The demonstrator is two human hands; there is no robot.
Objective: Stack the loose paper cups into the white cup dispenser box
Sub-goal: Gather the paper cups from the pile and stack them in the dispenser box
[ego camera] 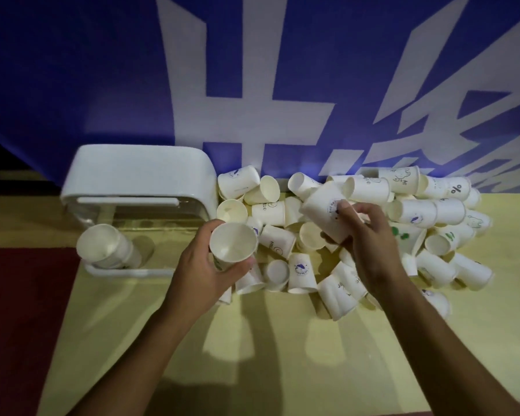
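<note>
Left hand [206, 273] grips a mouth-up cup [233, 242] as nesting base; right hand [365, 235] pinches an inverted cup [327, 216] off the pile [433, 223], probably to nest. Dispenser box [138, 178] sits just left, short reach.

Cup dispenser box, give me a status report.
Left hand holds an upright cup. Right hand grips another cup. Cup dispenser box open, one stack inside. Nothing blocking.

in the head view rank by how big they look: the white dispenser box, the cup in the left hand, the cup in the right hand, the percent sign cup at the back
1. white dispenser box, clearly largest
2. cup in the left hand and cup in the right hand: they look alike, so no ranking
3. percent sign cup, smallest, though it lies farther from the camera
</note>
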